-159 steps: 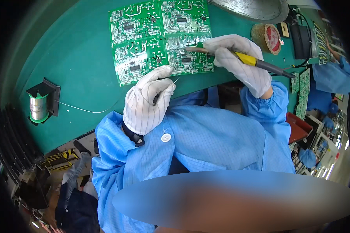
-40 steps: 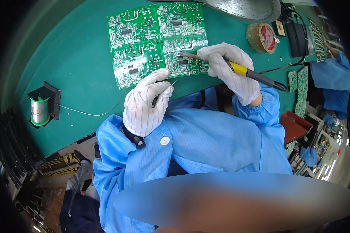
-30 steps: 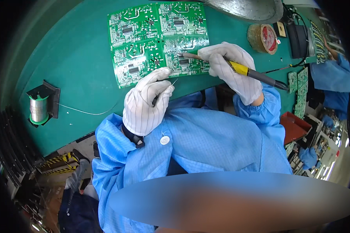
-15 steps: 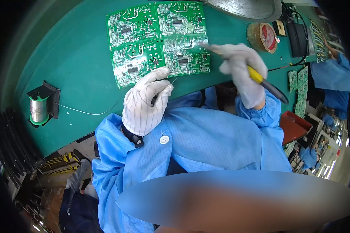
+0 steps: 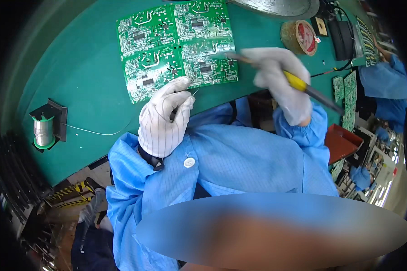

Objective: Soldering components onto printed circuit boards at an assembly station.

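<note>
A green circuit board panel (image 5: 178, 49), made up of several joined boards, lies on the bench ahead of me. My left hand (image 5: 163, 121), in a striped white glove, rests at the panel's near edge. Its thumb and fingers pinch a thin solder wire (image 5: 196, 91), whose short end sticks out to the right. In my right hand (image 5: 280, 83), also gloved in white, is a soldering iron (image 5: 296, 81) with a yellow and black handle. The iron's tip points left over the near right board; whether it touches cannot be told.
On the left, a solder wire spool (image 5: 44, 132) sits in a black holder, its wire trailing toward my left hand. A tape roll (image 5: 299, 38), a black case (image 5: 341, 41) and a red tray (image 5: 341, 143) are to the right. People in blue work beyond.
The whole view has shifted slightly, moving the panel a little left in the picture. The rear end of the soldering iron has swung a bit outward to the right. Both grips are the same.
</note>
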Motion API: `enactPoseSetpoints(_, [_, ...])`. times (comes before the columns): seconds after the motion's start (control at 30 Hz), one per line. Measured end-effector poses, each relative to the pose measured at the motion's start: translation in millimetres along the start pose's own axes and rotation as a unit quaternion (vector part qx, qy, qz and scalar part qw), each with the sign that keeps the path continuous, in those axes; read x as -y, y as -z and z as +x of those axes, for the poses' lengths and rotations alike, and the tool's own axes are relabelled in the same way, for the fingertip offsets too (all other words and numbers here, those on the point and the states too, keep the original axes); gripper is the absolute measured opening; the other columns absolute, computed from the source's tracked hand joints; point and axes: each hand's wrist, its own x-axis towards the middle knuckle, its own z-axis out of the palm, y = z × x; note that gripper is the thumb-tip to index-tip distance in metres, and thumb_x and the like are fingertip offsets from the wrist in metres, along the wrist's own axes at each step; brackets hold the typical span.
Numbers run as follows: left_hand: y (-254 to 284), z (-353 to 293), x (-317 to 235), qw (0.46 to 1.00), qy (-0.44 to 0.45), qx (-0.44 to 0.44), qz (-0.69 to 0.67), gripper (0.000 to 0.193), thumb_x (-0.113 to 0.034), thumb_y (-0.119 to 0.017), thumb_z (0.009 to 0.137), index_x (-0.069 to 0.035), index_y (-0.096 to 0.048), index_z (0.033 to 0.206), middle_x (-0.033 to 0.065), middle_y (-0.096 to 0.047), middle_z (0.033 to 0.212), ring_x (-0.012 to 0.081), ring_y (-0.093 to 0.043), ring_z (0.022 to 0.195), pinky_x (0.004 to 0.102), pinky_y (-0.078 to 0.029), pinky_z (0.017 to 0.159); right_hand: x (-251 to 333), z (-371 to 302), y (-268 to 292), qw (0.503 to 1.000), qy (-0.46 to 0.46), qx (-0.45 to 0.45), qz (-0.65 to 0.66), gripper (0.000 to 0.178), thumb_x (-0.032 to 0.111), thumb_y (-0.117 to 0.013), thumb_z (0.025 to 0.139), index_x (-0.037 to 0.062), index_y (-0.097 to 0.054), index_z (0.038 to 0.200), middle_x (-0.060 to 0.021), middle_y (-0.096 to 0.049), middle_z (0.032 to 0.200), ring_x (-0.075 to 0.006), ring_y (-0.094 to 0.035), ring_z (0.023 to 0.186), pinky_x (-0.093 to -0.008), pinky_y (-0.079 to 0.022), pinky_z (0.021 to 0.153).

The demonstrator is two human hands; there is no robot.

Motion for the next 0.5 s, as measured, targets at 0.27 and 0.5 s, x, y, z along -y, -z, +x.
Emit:
enactPoseSetpoints(0.27, [0, 0, 1, 1.0, 0.001, -0.003, -0.011, 0.016, -0.004, -0.075, 0.088, -0.006, -0.068, 0.102, 0.0149, -0.072, 0.12, 0.0301, -0.073, 0.1, 0.0367, -0.06, 0.078, 0, 47, -19, 0.968, 0.215, 0.079, -0.105, 0.014, 0.01, -0.065, 0.098, 0.0022, -0.074, 0.104, -0.0058, -0.074, 0.095, -0.0101, -0.063, 0.075, -0.0265, -0.051, 0.068])
enactPoseSetpoints(0.5, [0, 0, 2, 1.0, 0.005, 0.0, -0.015, 0.016, -0.005, -0.076, 0.088, -0.006, -0.068, 0.102, 0.0143, -0.072, 0.12, 0.0306, -0.073, 0.102, 0.0372, -0.06, 0.078, 6, 49, -14, 0.936, 0.282, 0.09, -0.189, 0.012, 0.013, -0.073, 0.091, 0.0081, -0.068, 0.1, -0.0038, -0.075, 0.098, -0.0221, -0.069, 0.08, -0.0333, -0.053, 0.074])
